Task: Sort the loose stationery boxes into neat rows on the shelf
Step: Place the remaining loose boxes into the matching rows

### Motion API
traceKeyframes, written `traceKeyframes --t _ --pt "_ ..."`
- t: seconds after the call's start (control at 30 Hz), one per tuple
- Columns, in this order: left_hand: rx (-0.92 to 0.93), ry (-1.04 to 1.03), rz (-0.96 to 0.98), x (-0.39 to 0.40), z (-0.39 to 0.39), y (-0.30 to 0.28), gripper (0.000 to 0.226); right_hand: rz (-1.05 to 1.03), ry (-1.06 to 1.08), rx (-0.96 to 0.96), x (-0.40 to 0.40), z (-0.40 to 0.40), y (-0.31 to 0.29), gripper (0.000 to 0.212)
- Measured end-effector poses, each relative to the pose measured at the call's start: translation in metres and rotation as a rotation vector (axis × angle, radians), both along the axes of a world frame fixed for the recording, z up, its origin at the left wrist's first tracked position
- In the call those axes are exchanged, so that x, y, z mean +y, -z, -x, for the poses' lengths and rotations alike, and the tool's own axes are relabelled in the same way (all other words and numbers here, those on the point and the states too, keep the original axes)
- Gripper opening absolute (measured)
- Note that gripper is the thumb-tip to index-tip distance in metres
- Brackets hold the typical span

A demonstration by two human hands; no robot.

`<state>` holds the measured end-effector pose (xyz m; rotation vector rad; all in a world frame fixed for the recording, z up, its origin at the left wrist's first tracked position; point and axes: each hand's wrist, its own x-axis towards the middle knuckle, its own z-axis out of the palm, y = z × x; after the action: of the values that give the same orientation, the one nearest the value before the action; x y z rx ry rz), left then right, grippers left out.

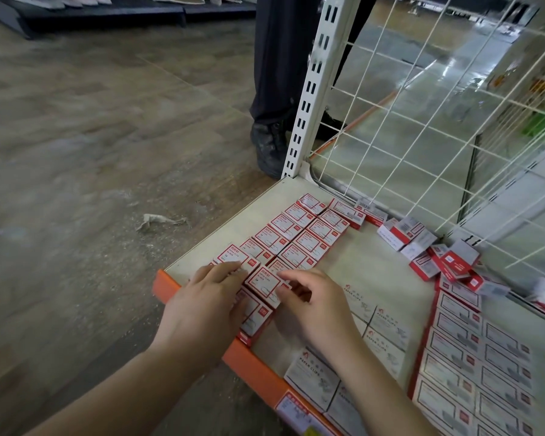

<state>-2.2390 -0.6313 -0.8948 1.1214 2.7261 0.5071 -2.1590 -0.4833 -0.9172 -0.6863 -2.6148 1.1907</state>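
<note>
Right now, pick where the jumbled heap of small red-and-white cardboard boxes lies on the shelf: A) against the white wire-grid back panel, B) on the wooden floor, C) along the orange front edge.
A: the jumbled heap of boxes lies tumbled against the white wire-grid back panel, behind the neat rows.

Both hands [258, 297] press red boxes [296, 234] on shelf [375, 262].

— What can't you make out from here?

— The left hand [206, 305] covers part of the red-and-white boxes [255, 316] at the shelf's orange edge [183, 297] — their print is hidden. The boxes at the lower right [472, 372] are blurred and run off the frame.

— And that person standing behind the post?

— Only dark trouser legs [280, 58] and a shoe [269, 146] — the rest is cut off.
</note>
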Motion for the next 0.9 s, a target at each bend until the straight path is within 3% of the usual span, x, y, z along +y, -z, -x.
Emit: traceKeyframes --t 0.63,0.9 --pt "0.008 0.045 0.043 0.001 0.001 -0.003 0.043 -0.029 -0.020 0.016 -0.001 0.002 -0.001 0.033" --pt "0.027 0.051 -0.002 0.005 -0.002 -0.008 0.044 -0.059 0.089 0.009 0.021 -0.024 -0.005 0.026"
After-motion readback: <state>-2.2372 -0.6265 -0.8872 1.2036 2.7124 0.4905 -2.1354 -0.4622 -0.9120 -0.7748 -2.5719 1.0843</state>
